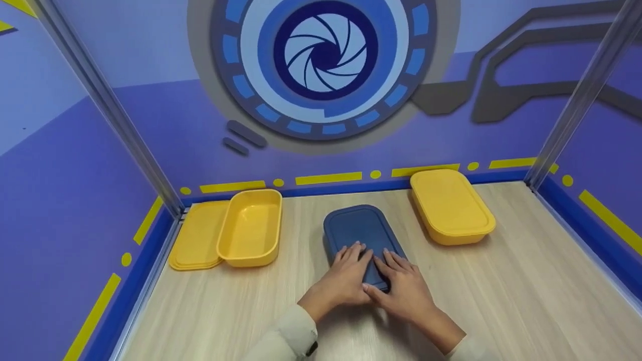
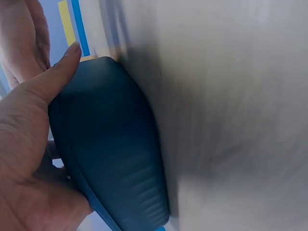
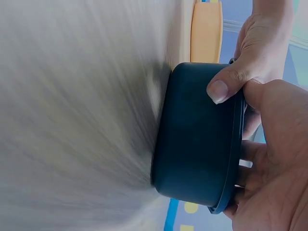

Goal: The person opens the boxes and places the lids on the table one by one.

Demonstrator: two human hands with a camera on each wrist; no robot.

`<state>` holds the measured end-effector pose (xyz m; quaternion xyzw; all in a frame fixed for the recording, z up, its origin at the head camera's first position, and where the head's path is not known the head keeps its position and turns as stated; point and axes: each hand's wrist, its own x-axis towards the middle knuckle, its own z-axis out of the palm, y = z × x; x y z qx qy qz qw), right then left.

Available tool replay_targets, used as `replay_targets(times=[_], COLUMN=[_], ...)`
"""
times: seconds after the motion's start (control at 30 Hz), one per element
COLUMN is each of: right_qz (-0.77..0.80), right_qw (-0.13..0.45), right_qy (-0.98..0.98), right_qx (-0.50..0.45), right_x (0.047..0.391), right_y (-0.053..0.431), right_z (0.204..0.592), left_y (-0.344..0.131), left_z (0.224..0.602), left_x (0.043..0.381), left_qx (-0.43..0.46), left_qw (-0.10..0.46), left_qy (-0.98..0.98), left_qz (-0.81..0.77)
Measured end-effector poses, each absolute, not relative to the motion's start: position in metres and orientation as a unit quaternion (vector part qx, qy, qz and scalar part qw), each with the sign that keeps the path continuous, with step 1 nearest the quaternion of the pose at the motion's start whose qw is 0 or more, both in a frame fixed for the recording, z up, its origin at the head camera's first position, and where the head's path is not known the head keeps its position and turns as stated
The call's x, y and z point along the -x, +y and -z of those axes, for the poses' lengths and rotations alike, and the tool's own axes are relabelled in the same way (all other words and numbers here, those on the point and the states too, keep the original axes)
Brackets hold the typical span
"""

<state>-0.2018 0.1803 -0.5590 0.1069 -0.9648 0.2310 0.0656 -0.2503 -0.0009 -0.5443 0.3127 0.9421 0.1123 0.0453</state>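
My left hand (image 1: 346, 278) and right hand (image 1: 405, 288), fingers extended, rest toward six o'clock on the blue box (image 1: 357, 225), presumably steadying it.

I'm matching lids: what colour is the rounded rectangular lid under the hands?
The lid is dark blue, clearest in the head view.

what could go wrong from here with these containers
The left hand and the right hand rest toward the near end of the blue box, so pressing only there might leave the far end of its blue lid loose. The open yellow container overlaps the yellow lid in the head view, so a bump could perhaps shift both.
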Motion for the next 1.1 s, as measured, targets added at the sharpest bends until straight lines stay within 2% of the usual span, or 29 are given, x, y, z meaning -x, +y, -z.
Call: replay_targets(times=[0.2,0.57,0.7,0.9,1.1], right_qz=[-0.297,-0.508,-0.583,-0.634,-0.619], right_qw=[0.066,-0.086,-0.123,-0.185,-0.193], right_qy=[-0.943,-0.856,-0.800,-0.742,-0.754], right_qx=[-0.134,-0.034,-0.074,-0.118,-0.107], right_x=[0.197,0.208,0.219,0.229,0.231], right_y=[0.194,0.236,0.246,0.261,0.260], right_z=[0.570,0.575,0.586,0.594,0.597], left_y=[0.005,0.010,0.005,0.001,-0.002], left_z=[0.540,0.540,0.539,0.545,0.551], left_x=[0.256,0.267,0.273,0.279,0.280], left_qx=[-0.319,-0.336,-0.346,-0.358,-0.374], left_qw=[0.031,0.080,0.092,0.074,0.055], left_qy=[0.945,0.934,0.927,0.921,0.918], left_qz=[-0.066,-0.092,-0.112,-0.137,-0.119])
